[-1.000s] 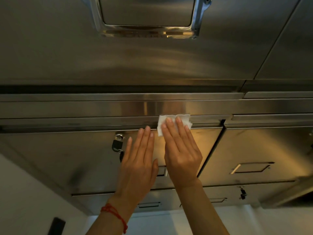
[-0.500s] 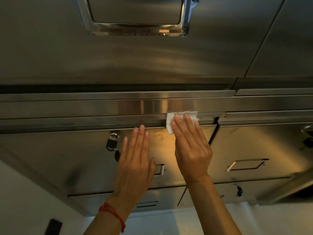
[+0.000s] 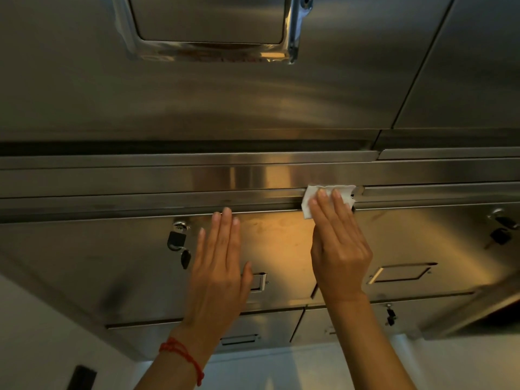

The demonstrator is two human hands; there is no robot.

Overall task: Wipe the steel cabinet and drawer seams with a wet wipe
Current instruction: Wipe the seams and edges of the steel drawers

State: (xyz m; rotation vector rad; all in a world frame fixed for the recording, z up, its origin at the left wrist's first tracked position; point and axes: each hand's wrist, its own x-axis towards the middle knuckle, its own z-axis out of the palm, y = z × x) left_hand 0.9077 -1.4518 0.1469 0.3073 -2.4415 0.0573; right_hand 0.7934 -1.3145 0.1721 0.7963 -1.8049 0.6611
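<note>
A white wet wipe [image 3: 309, 194] lies against the horizontal seam [image 3: 168, 212] above the upper left steel drawer [image 3: 135, 254]. My right hand [image 3: 339, 243] presses the wipe flat with straight fingers, close to the vertical gap between the two upper drawers. My left hand [image 3: 218, 271] rests flat on the left drawer front, fingers straight, fingertips near the same seam. It covers part of the drawer's recessed handle [image 3: 259, 281].
A key with a black fob hangs from the left drawer's lock [image 3: 178, 236]. The right drawer [image 3: 439, 243] has a recessed handle [image 3: 402, 273] and its own key [image 3: 501, 232]. Lower drawers sit below. A chrome-framed hatch [image 3: 208, 26] is in the cabinet panel above.
My right hand has slid the wipe to the right along the seam, up to the gap between the drawers. My left hand has stayed flat on the left drawer front.
</note>
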